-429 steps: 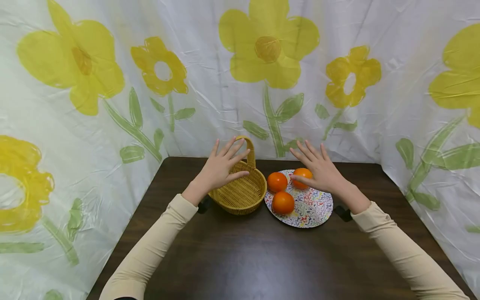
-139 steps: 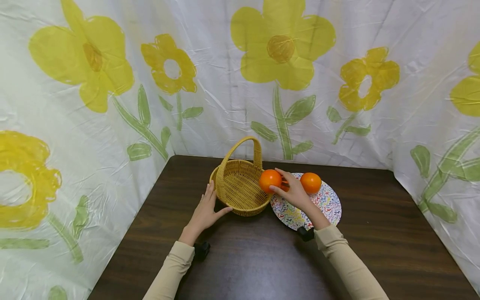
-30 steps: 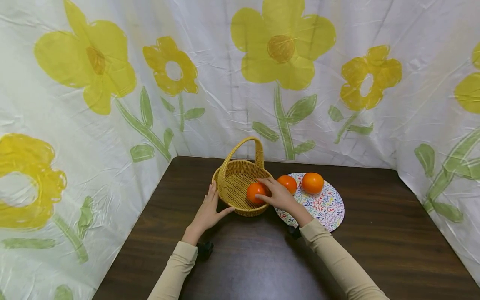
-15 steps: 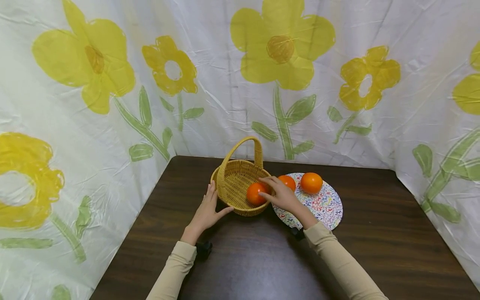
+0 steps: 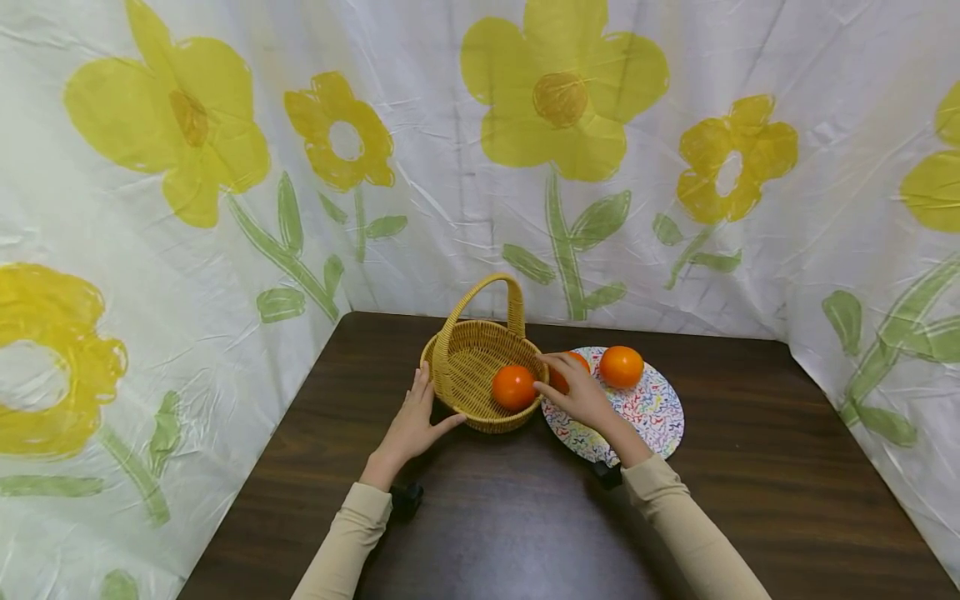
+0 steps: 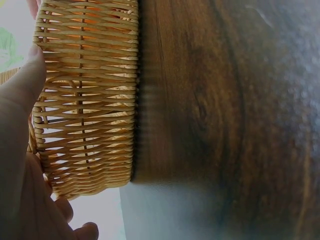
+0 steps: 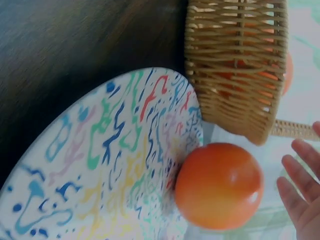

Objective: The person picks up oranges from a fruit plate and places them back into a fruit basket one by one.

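Observation:
My left hand [image 5: 409, 425] rests against the left and front of a yellow wicker basket [image 5: 459, 398], its thumb along the near rim. The left wrist view shows that thumb touching the woven rim [image 6: 40, 65]. A round, shiny orange fruit [image 5: 513, 387] lies inside, at the basket's right. My right hand [image 5: 581, 396] is over the basket's right rim and the plate's left part, fingers spread and holding nothing. Partly behind that hand, a second orange fruit [image 7: 220, 185] sits on the patterned plate [image 5: 648, 408]. A third orange fruit [image 5: 621, 367] is at the plate's back.
The basket's tall arched handle [image 5: 480, 292] rises above its rim. Basket and plate stand side by side on a dark wooden table [image 5: 750, 467]. A white curtain [image 5: 420, 225] with yellow flowers hangs behind the table and at its sides.
Over the last second my right hand has let go of the fruit inside the basket and moved right, toward the plate. Earlier, that fruit was carried over from the plate. My left hand has stayed put.

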{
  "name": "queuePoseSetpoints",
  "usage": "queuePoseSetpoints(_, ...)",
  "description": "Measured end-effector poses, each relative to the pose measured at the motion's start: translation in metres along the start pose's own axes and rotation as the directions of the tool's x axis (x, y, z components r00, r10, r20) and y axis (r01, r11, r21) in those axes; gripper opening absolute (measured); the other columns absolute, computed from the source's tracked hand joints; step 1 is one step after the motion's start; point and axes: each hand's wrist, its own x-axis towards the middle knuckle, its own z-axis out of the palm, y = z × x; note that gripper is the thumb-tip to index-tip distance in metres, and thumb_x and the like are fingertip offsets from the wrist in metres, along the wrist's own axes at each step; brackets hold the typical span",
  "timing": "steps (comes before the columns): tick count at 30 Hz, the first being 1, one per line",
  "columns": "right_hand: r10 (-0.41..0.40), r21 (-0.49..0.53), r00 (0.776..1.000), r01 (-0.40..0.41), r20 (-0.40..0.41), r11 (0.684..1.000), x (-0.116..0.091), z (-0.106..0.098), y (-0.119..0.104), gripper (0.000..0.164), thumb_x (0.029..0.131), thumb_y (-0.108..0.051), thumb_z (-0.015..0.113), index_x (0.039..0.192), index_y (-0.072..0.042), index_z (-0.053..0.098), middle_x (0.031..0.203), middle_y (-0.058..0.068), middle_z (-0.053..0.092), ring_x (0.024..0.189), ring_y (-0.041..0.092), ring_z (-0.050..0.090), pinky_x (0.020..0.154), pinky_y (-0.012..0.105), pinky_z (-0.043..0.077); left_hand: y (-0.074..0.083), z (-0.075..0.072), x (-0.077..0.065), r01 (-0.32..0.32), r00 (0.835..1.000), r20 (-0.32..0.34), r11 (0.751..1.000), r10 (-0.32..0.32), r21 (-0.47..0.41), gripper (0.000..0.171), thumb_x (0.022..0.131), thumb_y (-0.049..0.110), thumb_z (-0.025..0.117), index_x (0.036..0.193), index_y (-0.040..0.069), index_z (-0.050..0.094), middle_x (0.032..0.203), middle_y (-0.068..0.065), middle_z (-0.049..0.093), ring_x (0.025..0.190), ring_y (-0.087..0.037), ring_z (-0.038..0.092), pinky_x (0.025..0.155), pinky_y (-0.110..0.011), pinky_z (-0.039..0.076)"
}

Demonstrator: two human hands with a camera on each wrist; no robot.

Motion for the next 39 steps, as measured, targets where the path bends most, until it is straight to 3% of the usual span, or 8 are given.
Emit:
queuePoseSetpoints(11,0.045,-0.032,0.998,-0.046,-0.051,0.998,-0.01,-0.011,0.01,0.052,0.086,-0.03,0.066,0.133,-0.012,0.051,0.132,0.011,0.05,0.12,0.031,0.047,0.094,0.051,0.043,0.0,-0.001,0.0,-0.009,1.0,-0.012,1.0,0.009,0.006,0.092,0.083,0.065,0.051,0.151,0.018,0.011,0.156,-0.01,-0.008,0.143,-0.026,-0.007,0.112,-0.054,0.015)
queuePoseSetpoints(28,0.18,0.022,0.981,-0.179,-0.077,0.984,-0.02,-0.009,0.031,0.063,0.089,-0.039,0.061,0.139,-0.007,0.041,0.143,0.02,0.035,0.131,0.038,0.033,0.1,0.06,0.033,-0.003,0.002,0.001,-0.021,0.999,-0.024,1.0,0.021,0.01,0.092,0.083,0.065,0.051,0.151,0.016,0.01,0.156,-0.012,-0.007,0.143,-0.031,-0.003,0.112,-0.054,0.015)
queuePoseSetpoints(39,0.215,0.03,0.971,-0.213,-0.107,0.977,-0.021,-0.002,0.045,0.068,0.086,-0.034,0.066,0.14,-0.005,0.037,0.141,0.02,0.036,0.127,0.039,0.037,0.1,0.059,0.034,-0.003,0.003,0.001,-0.011,1.0,-0.009,1.0,0.011,-0.003,0.092,0.082,0.066,0.05,0.151,0.019,0.009,0.156,-0.007,-0.011,0.142,-0.024,-0.01,0.112,-0.054,0.013)
